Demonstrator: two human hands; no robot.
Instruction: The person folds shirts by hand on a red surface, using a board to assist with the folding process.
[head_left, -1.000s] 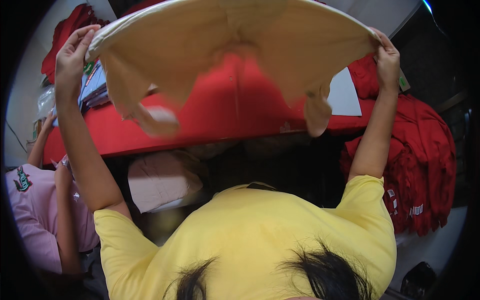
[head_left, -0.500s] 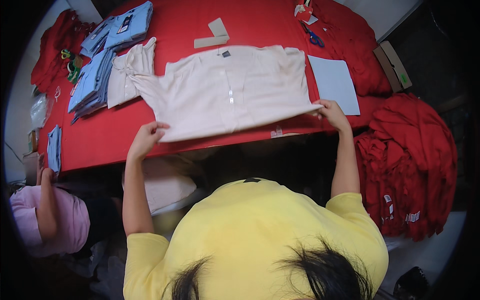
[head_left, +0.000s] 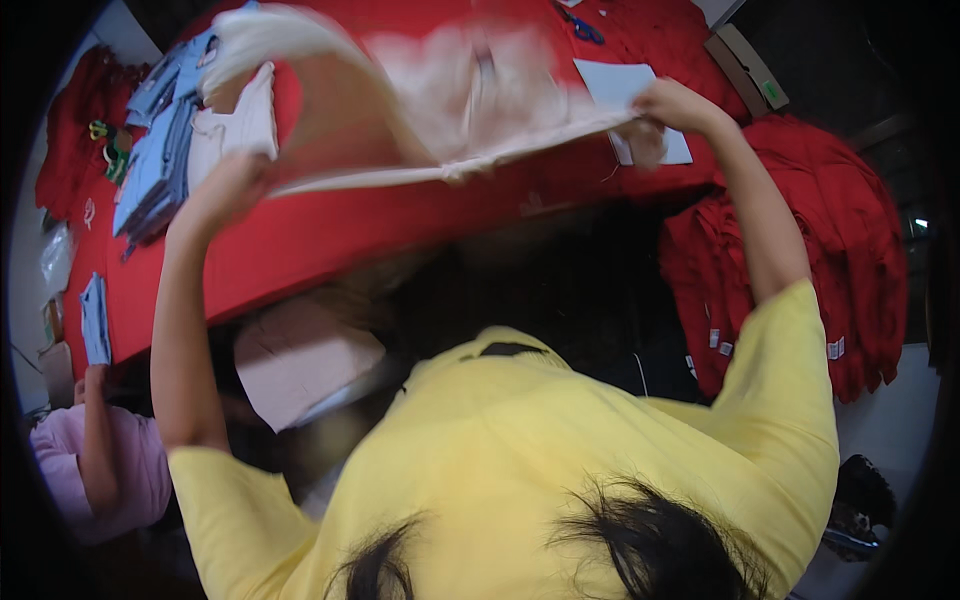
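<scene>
A cream button-front top (head_left: 490,110) is stretched between my hands above the red-covered table (head_left: 330,245), its cloth billowing and blurred by motion. My left hand (head_left: 228,188), smeared, is closed at the near left end of the hem. At the hem's right end, my right hand (head_left: 672,108) grips the fabric with bent fingers. Just beyond my left hand lies a folded cream garment (head_left: 242,128), beside a stack of folded blue shirts (head_left: 152,180). Under the lifted right end, a white sheet (head_left: 608,82) is partly covered.
Red garments are heaped at the right (head_left: 800,230) and far right (head_left: 690,50), near blue-handled scissors (head_left: 585,30) and a cardboard box (head_left: 745,65). Green tape (head_left: 115,160) lies at the left. A person in pink (head_left: 130,460) works at lower left. Pale cloth (head_left: 305,355) sits below the table edge.
The cream top has risen off the table, from lying flat to billowing in the air. My hands have moved up and farther apart. My view has shifted slightly.
</scene>
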